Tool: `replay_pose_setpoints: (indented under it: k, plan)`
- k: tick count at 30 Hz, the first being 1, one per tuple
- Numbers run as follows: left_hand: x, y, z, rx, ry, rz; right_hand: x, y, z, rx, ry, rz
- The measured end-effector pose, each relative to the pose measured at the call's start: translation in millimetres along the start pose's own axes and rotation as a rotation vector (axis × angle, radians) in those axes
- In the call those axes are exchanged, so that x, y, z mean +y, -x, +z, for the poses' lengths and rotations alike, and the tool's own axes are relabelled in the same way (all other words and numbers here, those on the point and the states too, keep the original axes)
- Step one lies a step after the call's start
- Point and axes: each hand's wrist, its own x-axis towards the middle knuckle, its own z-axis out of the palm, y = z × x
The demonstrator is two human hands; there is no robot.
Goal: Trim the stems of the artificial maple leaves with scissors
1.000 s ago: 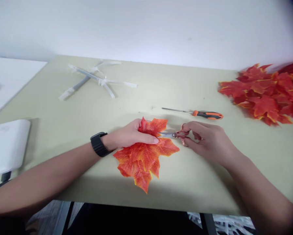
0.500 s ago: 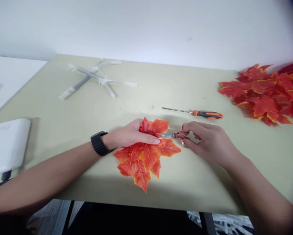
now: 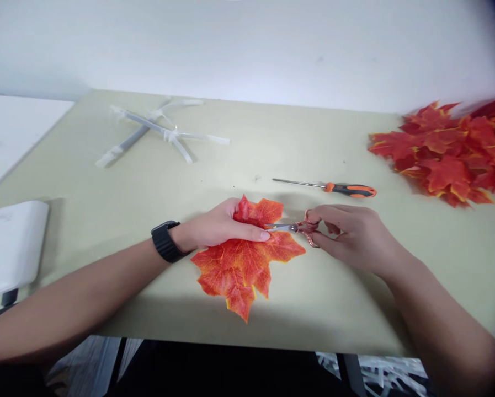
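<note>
Orange-red artificial maple leaves (image 3: pixel 247 259), overlapping one another, are pinched in my left hand (image 3: pixel 226 225), with the thumb lying across their top. Copper-handled scissors (image 3: pixel 293 227) are in my right hand (image 3: pixel 350 234), thumb and fingers through the loops. Their slightly parted blades reach between the leaf lobes, close beside my left thumb tip. The leaf tips point down toward the table's front edge. Part of the leaves is hidden under my left hand.
Beyond my hands lies a screwdriver (image 3: pixel 338 189) with an orange and black handle. A pile of red maple leaves (image 3: pixel 450 157) is at the right. Wrapped grey rods with clear plastic ends (image 3: pixel 148 129) lie at back left, a white power bank (image 3: pixel 15 242) at left. The pale table (image 3: pixel 181 314) meets a white wall.
The view has shifted very slightly. Both hands, the leaves and the scissors keep nearly the same positions, with the blades still between the lobes.
</note>
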Motion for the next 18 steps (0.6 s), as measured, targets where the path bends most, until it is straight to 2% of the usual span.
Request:
replay_pose_setpoints:
  k: [18]
  plan:
    - [-1.3, -0.8, 0.0, 0.010, 0.043, 0.004, 2.6, 3.1, 1.9, 0.069, 0.047, 0.023]
